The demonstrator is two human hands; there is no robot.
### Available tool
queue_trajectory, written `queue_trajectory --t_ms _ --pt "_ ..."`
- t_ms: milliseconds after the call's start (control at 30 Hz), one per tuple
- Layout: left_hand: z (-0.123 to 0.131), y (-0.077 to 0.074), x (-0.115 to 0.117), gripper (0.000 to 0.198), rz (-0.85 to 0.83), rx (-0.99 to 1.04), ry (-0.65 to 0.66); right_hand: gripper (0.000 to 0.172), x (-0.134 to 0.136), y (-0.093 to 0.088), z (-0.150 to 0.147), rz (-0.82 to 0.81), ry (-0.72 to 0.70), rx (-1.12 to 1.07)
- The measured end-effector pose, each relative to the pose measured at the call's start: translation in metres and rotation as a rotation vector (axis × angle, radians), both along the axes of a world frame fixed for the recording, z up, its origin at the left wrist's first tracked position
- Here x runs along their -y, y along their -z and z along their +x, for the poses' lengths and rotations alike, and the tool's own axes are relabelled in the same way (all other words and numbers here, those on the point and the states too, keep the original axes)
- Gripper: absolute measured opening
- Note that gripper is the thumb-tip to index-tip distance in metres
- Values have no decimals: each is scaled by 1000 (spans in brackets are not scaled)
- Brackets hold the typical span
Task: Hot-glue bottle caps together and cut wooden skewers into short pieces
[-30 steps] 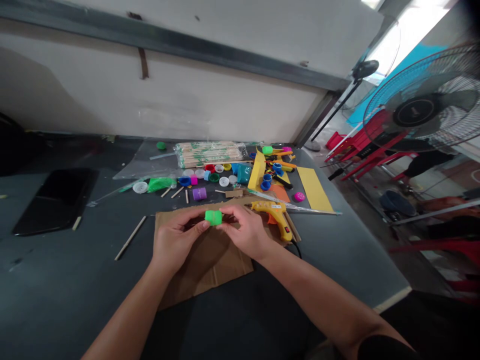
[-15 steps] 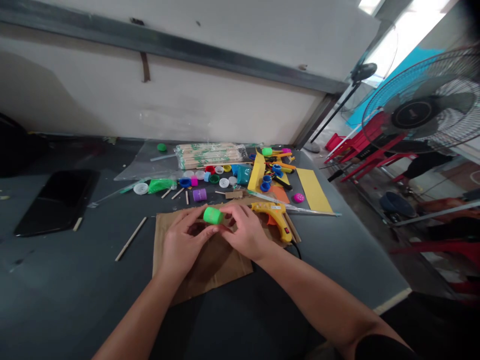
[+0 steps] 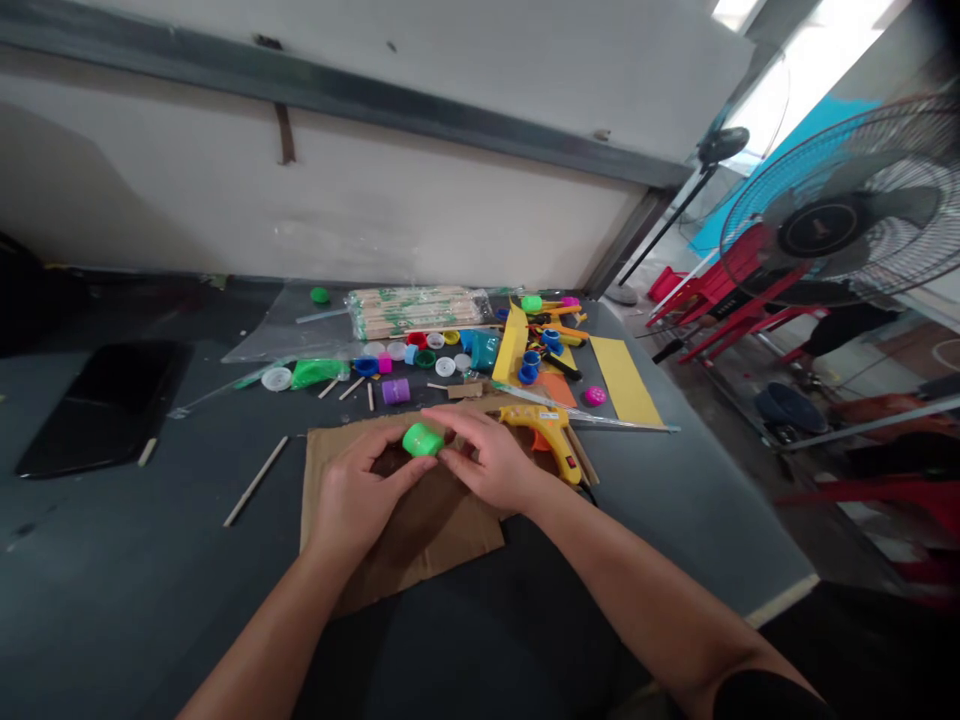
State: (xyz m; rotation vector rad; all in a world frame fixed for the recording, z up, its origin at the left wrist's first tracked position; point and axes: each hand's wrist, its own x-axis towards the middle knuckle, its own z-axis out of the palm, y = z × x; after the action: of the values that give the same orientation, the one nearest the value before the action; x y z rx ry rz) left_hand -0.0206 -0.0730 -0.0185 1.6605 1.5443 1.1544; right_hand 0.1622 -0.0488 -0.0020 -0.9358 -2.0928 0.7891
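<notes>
Pinching a small green plastic cap (image 3: 422, 440) from both sides: left hand (image 3: 360, 495) has thumb and fingertips closed on its left end, right hand (image 3: 491, 465) closed on the right end with the index finger stretched over the far edge, so both grips are shut on the one cap. Cap sits between the two hands, just above the far part of the brown cardboard sheet (image 3: 420, 535); can't tell if it touches the sheet. A two-sided hold keeps a short round piece from rolling or turning, and the cardboard lies right under the hands as a work mat on the dark grey counter (image 3: 150, 570). Yellow hot glue gun (image 3: 547, 430) lies just right of the right hand, close at reach. Purple plastic cap (image 3: 395, 390) and the scatter of other coloured caps are farther back; a thin wooden stick (image 3: 255, 480) lies left of the cardboard. Versus one second ago: the cap was level, side-on; now it is tipped and slightly lower, nearer the cardboard, and the right fingers lie flatter. Everything else is unmoved.
</notes>
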Motion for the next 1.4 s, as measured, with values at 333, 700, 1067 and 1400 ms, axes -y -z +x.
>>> queue_trajectory --t_ms 333,700,1067,1400 --pt "-1 -2 3 24 -24 -8 19 35 0 -5 -3 24 -43 -2" --pt "2 3 4 45 -9 56 1 43 3 4 -7 -37 37 -98" --pt "1 7 4 50 -8 198 24 40 -1 6 -5 -37 96 -21" --pt "1 7 2 52 -13 307 66 33 2 7 -11 -223 155 -172"
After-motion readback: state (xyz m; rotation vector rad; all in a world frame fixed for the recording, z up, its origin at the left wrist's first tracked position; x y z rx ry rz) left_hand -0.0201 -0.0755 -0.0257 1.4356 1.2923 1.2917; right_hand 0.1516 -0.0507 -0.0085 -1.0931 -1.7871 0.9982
